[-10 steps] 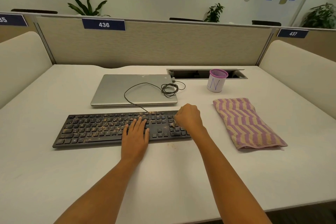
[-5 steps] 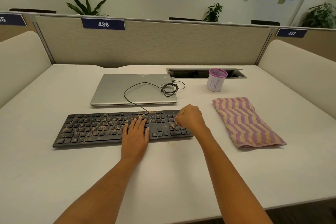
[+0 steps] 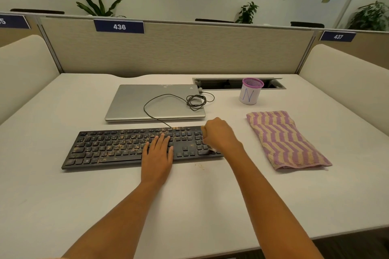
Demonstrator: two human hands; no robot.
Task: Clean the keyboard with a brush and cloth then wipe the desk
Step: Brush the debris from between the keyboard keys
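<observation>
The right hand (image 3: 221, 135) is curled into a fist over the keyboard's (image 3: 109, 147) 3 o'clock end. It hides nearly all of the brush (image 3: 213, 149) it grips. Only a small pale tip pokes out under the heel of the hand, against the keys, and its shape is hard to make out. The keys under the fist are covered too.

The left hand (image 3: 157, 155) lies flat on the keyboard just right of its middle. Its fingers are straight and close together, pressing on the keys and holding nothing. Both forearms run off the picture at 6 o'clock.

Tan crumbs speckle the black keys, thickest on the half toward 9 o'clock. A few lie on the desk (image 3: 189, 206) just at 6 o'clock of the keyboard, between the two wrists.

At 1 o'clock from the keyboard stands a white cup (image 3: 250, 94) with a purple mesh rim and an "N" drawn on it. I cannot tell whether anything is in it. Just behind it a hatch (image 3: 277, 86) in the desk stands open. Its inside is dark and unreadable.

A closed laptop (image 3: 147, 103) lies at 12 o'clock from the keyboard, with the cable (image 3: 147, 103) looped and coiled on its lid. The folded striped cloth (image 3: 284, 139) lies at 3 o'clock, apart from the keyboard and untouched.
</observation>
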